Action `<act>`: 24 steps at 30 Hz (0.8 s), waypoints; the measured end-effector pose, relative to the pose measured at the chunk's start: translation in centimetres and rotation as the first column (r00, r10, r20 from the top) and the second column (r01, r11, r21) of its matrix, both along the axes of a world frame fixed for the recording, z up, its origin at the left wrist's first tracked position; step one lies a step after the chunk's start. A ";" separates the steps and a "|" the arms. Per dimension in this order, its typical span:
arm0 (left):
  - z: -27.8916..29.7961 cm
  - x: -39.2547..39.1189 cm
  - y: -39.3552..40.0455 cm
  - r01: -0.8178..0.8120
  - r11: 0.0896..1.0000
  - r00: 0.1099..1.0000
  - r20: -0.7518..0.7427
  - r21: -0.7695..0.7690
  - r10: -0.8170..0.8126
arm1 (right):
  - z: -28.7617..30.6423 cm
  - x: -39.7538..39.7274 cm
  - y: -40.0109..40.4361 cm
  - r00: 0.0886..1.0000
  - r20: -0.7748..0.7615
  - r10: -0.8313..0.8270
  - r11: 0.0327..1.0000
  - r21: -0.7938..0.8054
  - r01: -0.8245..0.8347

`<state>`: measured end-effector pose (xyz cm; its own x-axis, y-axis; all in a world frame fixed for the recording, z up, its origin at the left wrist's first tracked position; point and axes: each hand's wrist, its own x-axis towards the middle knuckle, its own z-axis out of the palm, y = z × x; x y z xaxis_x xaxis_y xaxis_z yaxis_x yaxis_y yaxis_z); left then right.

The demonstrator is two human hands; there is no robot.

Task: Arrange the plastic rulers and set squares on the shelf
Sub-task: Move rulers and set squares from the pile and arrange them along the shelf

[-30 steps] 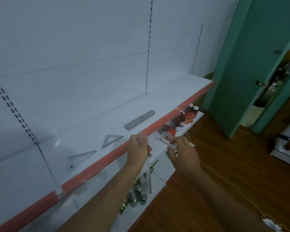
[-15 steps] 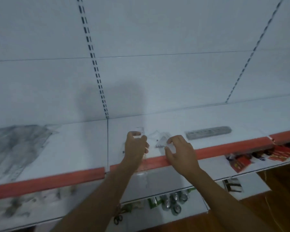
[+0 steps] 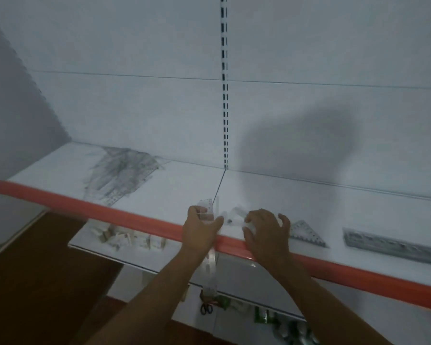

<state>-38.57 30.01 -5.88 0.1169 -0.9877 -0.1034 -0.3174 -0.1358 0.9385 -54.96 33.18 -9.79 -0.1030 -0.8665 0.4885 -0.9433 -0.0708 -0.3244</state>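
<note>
White shelf [image 3: 174, 192] with red edge, left hand [image 3: 200, 230] gripping clear ruler [image 3: 209, 265], right hand [image 3: 268, 231] spread on clear packet [image 3: 234, 216]

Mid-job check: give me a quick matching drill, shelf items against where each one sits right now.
Things:
1. clear ruler
2. set square
3. grey ruler
4. pile of clear rulers

Places:
A. far right of the shelf
B. left part of the shelf, towards the back
C. gripped by the left hand, hanging past the red edge
D. flat on the shelf, just right of the right hand

Pairs: 1-C, 2-D, 3-A, 4-B
</note>
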 end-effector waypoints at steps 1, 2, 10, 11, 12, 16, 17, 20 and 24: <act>-0.1 -0.1 0.2 0.019 1.000 1.000 -0.001 -0.003 -0.019 | 0.0 0.0 -0.1 1.000 -0.022 0.000 1.000 0.001 0.000; -0.2 -0.2 0.2 0.030 1.000 1.000 0.003 0.001 -0.030 | 0.1 0.1 -0.2 0.999 -0.036 -0.004 1.000 0.016 0.005; 0.3 -0.6 -0.6 0.107 0.994 0.992 0.061 0.037 -0.109 | 0.2 0.4 -1.0 0.989 -0.132 -0.072 0.992 0.090 0.085; 0.3 -0.6 -0.8 0.108 0.993 0.992 0.067 0.044 -0.111 | 0.1 0.4 -0.9 0.989 -0.131 -0.073 0.992 0.089 0.085; 0.2 -0.5 -0.9 0.105 0.993 0.991 0.073 0.051 -0.109 | 0.0 0.4 -0.9 0.988 -0.135 -0.071 0.993 0.084 0.083; -0.1 -0.2 -1.1 0.113 0.991 0.991 0.059 0.069 -0.117 | -0.1 0.6 -0.9 0.985 -0.156 -0.070 0.993 0.088 0.084; -0.1 -0.1 -1.0 0.114 0.991 0.992 0.047 0.074 -0.117 | -0.1 0.7 -0.9 0.986 -0.154 -0.064 0.992 0.098 0.080; 0.1 0.1 -1.1 0.073 0.995 0.997 0.034 0.072 -0.076 | -0.3 0.5 -0.9 0.986 -0.156 -0.053 0.992 0.103 0.070; 1.0 0.0 -1.0 0.000 0.994 0.987 -0.159 0.114 0.018 | -0.3 0.6 -0.8 0.989 -0.138 -0.043 0.996 0.072 0.053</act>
